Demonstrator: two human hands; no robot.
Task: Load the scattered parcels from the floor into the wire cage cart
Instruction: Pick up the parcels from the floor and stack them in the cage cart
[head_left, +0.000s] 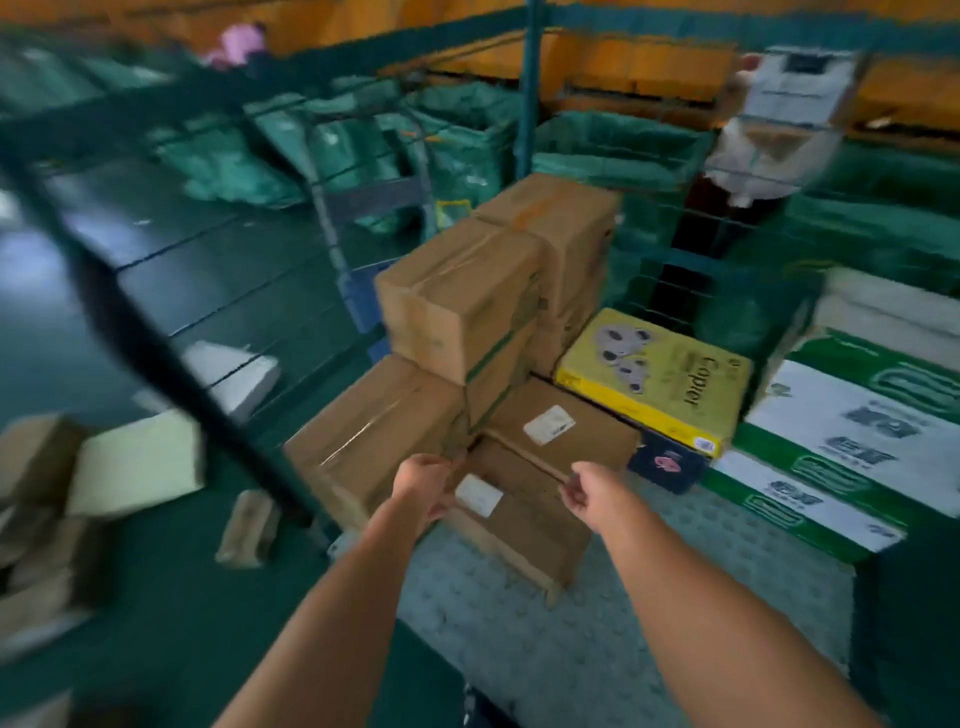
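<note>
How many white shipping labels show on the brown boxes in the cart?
2: one label on the flat box beside the yellow box, one label on the box between the hands. Others may be hidden.

Studded cart floor (649, 623) free; stacked boxes (457, 306) block rear

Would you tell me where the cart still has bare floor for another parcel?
Bare studded cart floor shows in front, right of the flat brown box both hands grip, left hand, right hand, and before the green-and-white cartons. The back is crowded with stacked brown boxes and the yellow copier box.
</note>
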